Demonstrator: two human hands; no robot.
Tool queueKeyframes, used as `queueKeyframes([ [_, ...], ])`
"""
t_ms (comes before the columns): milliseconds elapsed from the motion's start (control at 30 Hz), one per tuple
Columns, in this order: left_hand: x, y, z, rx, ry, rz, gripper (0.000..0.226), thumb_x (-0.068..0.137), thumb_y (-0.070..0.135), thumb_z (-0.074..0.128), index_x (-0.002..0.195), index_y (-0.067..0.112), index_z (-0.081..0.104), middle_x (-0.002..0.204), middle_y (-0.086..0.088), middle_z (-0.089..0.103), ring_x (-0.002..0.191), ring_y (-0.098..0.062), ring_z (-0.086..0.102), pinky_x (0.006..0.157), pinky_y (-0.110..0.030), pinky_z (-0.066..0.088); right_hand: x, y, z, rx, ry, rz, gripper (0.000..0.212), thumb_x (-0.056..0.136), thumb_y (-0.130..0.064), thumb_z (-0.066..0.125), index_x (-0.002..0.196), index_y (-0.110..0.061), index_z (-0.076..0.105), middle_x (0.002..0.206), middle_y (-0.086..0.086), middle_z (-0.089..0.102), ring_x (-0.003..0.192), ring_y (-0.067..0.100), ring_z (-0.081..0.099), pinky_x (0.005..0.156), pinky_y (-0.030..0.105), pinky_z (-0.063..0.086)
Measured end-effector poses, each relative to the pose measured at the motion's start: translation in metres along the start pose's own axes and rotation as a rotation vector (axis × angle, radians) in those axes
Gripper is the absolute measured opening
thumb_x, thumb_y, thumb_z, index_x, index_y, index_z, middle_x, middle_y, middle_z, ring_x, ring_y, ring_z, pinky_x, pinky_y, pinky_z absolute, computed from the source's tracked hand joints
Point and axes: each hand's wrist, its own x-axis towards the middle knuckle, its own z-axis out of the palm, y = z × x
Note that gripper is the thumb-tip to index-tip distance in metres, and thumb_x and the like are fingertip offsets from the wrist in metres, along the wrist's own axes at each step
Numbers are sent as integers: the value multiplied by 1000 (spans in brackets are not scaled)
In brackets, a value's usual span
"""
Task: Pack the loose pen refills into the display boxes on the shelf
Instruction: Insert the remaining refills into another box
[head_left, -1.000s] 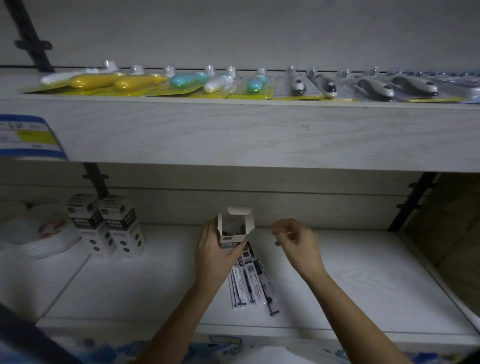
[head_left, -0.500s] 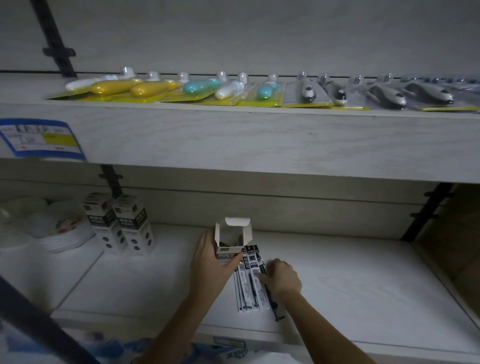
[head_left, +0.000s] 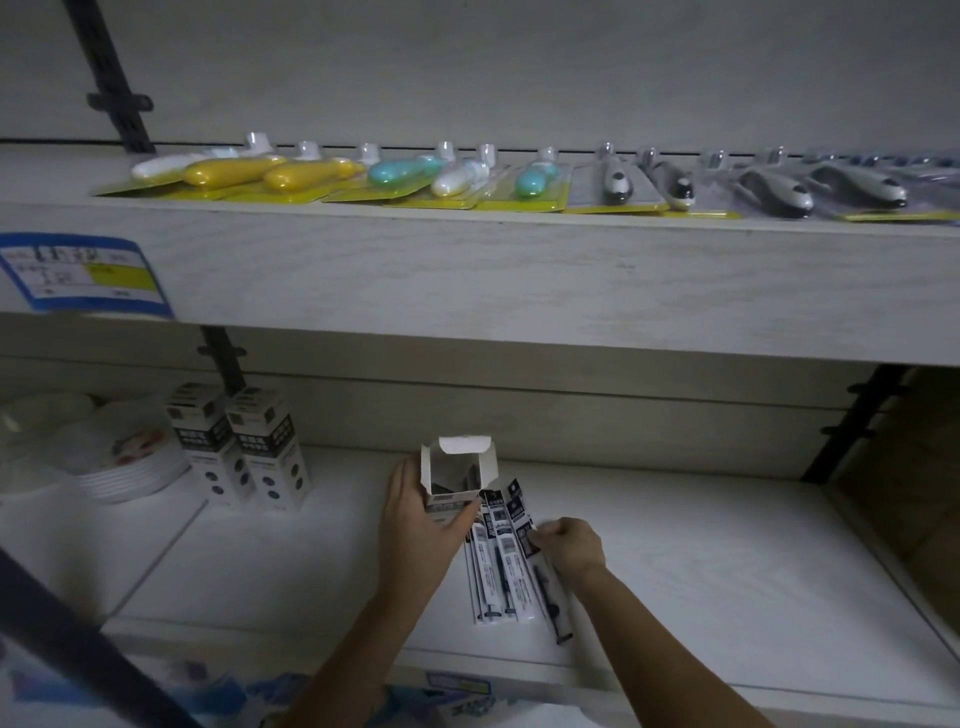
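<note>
An open white display box (head_left: 458, 470) stands on the lower shelf (head_left: 675, 561) with its top flap up. My left hand (head_left: 418, 525) grips the box from its left side and front. Several packaged pen refills (head_left: 500, 566) lie flat on the shelf just right of the box. My right hand (head_left: 569, 545) has its fingers curled on the rightmost refill packet (head_left: 545, 587), pinching its upper end. Dark contents show inside the box.
Two closed black-and-white boxes (head_left: 244, 447) stand at the left of the lower shelf, beside a stack of white plates (head_left: 104, 457). The upper shelf (head_left: 467, 270) overhangs, holding blister-packed items. A black bracket (head_left: 852, 421) stands at the right.
My right hand came down from beside the box's opening to the refills on the shelf and took hold of the rightmost packet. The left hand stays on the box.
</note>
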Motion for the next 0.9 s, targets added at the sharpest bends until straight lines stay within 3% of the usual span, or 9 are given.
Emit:
queueKeyframes([
  [67, 1, 3, 3, -18, 6, 16, 58, 63, 19, 83, 113, 10, 54, 100, 3, 53, 90, -13, 58, 72, -15, 47, -1, 1, -8, 123, -21, 8, 10, 81, -22, 70, 75, -18, 63, 87, 3, 69, 85, 19, 64, 85, 33, 51],
  [133, 1, 5, 6, -41, -8, 14, 59, 63, 18, 83, 113, 9, 54, 102, 1, 55, 92, -14, 59, 75, -14, 46, -4, 0, -17, 263, -51, 7, 13, 77, -18, 75, 77, -10, 65, 67, 0, 65, 63, 11, 61, 66, 25, 52],
  [200, 2, 8, 10, -56, -17, 0, 59, 63, 19, 83, 113, 7, 55, 101, 2, 54, 93, -15, 59, 75, -12, 44, -9, -3, -27, 355, -75, 11, 16, 75, -16, 77, 77, -7, 64, 41, -10, 53, 36, -1, 47, 39, 12, 38],
  [267, 2, 10, 14, -69, -28, -11, 57, 63, 20, 82, 112, 8, 56, 100, 3, 53, 96, -17, 59, 77, -18, 45, -12, -3, -33, 422, -85, 24, 20, 73, -18, 78, 69, -9, 61, 36, -9, 46, 30, 3, 37, 32, 12, 30],
  [333, 2, 14, 18, -71, -32, -3, 57, 63, 19, 83, 112, 8, 56, 100, 3, 52, 97, -17, 58, 79, -19, 45, -12, -1, -38, 435, -81, 33, 25, 70, -26, 80, 66, -11, 61, 46, -1, 43, 39, 10, 32, 34, 16, 28],
  [400, 2, 17, 20, -66, -28, 17, 57, 62, 18, 83, 112, 8, 56, 100, 5, 51, 96, -14, 56, 77, -10, 40, -12, 1, -43, 438, -69, 32, 27, 71, -29, 80, 63, -13, 59, 50, 1, 42, 44, 12, 29, 38, 16, 27],
  [533, 3, 22, 22, -75, -39, 29, 60, 63, 19, 83, 115, 9, 56, 102, 6, 51, 98, -13, 54, 78, -8, 38, -18, 1, -52, 498, -25, -27, 35, 76, -21, 76, 55, -14, 48, 45, -1, 39, 35, 7, 30, 34, 16, 28],
  [733, 2, 22, 24, -55, -69, 34, 61, 62, 19, 83, 116, 8, 55, 107, -1, 55, 101, -22, 59, 82, -29, 50, -76, -35, -75, 516, 69, -367, 12, 81, -2, 67, 90, -1, 59, 73, 8, 63, 49, 2, 59, 50, 12, 46],
  [900, 0, 28, 25, -36, -98, 2, 67, 62, 20, 83, 119, 7, 51, 113, -6, 56, 103, -20, 55, 84, -30, 49, -144, -74, -94, 620, 119, -700, 7, 81, -6, 65, 87, -8, 69, 70, 3, 74, 63, 9, 69, 60, 14, 52],
])
